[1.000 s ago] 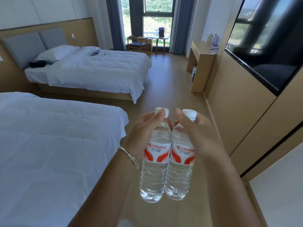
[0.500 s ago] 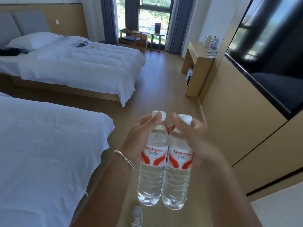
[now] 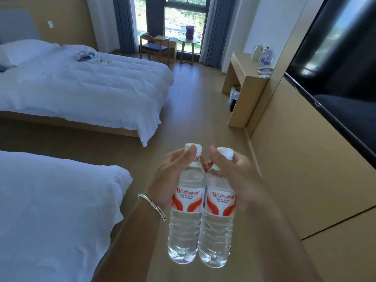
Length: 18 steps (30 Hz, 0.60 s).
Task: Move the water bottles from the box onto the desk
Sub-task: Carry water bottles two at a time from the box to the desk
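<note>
hands hold two clear plastic water bottles upright, touching side by side above the wooden floor (image 3: 195, 110): left hand (image 3: 173, 176) gripping the left bottle (image 3: 186, 216), right hand (image 3: 238, 180) gripping the right bottle (image 3: 218, 220). the light wooden surface (image 3: 242, 64) stands well apart, ahead.

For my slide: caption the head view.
Left hand and right hand carry two water bottles toward the desk.

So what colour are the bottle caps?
White, on both bottles; clearest in the head view.
</note>
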Motion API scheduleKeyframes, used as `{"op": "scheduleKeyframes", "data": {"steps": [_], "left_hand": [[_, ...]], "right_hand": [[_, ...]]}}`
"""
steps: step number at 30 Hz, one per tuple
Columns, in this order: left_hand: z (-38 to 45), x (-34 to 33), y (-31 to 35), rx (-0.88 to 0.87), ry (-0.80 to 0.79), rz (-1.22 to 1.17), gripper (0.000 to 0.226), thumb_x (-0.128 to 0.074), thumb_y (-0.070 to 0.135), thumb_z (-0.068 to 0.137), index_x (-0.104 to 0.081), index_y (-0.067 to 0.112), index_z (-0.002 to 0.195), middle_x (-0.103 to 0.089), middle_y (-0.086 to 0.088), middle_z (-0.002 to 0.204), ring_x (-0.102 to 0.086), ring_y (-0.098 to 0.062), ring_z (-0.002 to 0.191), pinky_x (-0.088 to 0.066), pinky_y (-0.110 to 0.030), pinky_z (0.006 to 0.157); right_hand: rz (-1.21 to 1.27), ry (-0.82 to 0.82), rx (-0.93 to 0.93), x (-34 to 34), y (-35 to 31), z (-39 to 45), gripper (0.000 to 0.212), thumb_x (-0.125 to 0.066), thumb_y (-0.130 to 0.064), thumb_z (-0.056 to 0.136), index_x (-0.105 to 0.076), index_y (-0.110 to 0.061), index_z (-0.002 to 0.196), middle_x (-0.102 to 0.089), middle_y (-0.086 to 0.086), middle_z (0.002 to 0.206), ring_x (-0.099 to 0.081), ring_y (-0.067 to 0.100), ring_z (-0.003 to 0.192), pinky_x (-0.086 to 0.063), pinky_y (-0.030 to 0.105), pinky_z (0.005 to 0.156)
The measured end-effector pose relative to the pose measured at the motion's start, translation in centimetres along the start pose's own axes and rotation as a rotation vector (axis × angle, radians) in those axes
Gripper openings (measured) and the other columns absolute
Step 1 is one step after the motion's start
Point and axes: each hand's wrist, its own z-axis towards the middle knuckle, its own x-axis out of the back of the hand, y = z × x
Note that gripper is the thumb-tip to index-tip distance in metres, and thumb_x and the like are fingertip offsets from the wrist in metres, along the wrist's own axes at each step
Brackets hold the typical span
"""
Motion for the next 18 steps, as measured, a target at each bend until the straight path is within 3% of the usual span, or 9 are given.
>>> {"op": "scheduleKeyframes", "data": {"steps": [4,9,14,18], "left_hand": [[5.6,1.0,0.2,-0.006,0.025,0.043,0.053,-0.064,0.048,0.090,-0.065,-0.002,0.109,-0.062,-0.037,0.113,-0.060,-0.057,0.105,-0.041,-0.075,0.094],[13.7,1.8,1.1,-0.025,0.058,0.082,0.054,-0.066,0.050,0.087,-0.064,-0.001,0.106,-0.062,-0.036,0.113,-0.058,-0.060,0.104,-0.042,-0.073,0.095],[23.0,1.1,2.4,-0.058,0.093,0.111,0.060,-0.059,0.043,0.093,-0.056,-0.013,0.113,-0.059,-0.040,0.114,-0.058,-0.060,0.104,-0.042,-0.073,0.096],[29.6,0.3,3.2,-0.077,0.148,0.141,0.061,-0.058,0.044,0.092,-0.056,-0.013,0.114,-0.061,-0.038,0.113,-0.060,-0.058,0.102,-0.045,-0.071,0.093]], "right_hand": [[0.013,-0.019,0.010,0.6,-0.5,6.0,0.032,-0.069,-0.048,0.085,-0.069,-0.017,0.091,-0.077,0.006,0.086,-0.075,0.028,0.079,-0.060,0.050,0.083],[-0.024,-0.075,0.073,2.0,-0.9,15.3,0.032,-0.067,-0.052,0.083,-0.067,-0.019,0.086,-0.076,0.000,0.079,-0.075,0.019,0.071,-0.060,0.033,0.068],[0.032,-0.148,0.094,4.8,-2.9,25.2,0.038,-0.069,-0.056,0.071,-0.067,-0.020,0.083,-0.076,0.002,0.081,-0.075,0.025,0.075,-0.061,0.043,0.076],[0.041,-0.210,0.098,7.2,-4.5,31.7,0.041,-0.067,-0.054,0.076,-0.067,-0.017,0.093,-0.077,0.005,0.087,-0.075,0.025,0.077,-0.060,0.038,0.072]]}}
